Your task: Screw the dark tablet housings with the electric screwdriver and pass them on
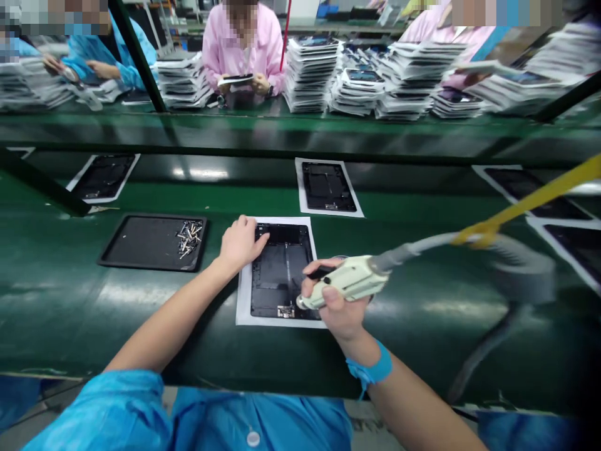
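A black tablet back panel [280,269] lies on a white sheet [243,299] on the green belt in front of me. My left hand [240,243] rests on its upper left corner, fingers loosely curled and pressing down. My right hand [334,300] is wrapped round a pale electric screwdriver [350,280], whose tip points at the panel's lower edge. A grey cable [413,248] runs from the tool to the right. A blue strap [373,369] circles my right wrist.
A black tray [141,241] with several screws [189,237] sits left of the panel. More panels on white sheets [327,186] lie along the belt. A yellow cord [539,197] crosses at right. Across the line, people sit behind stacks of trays [308,72].
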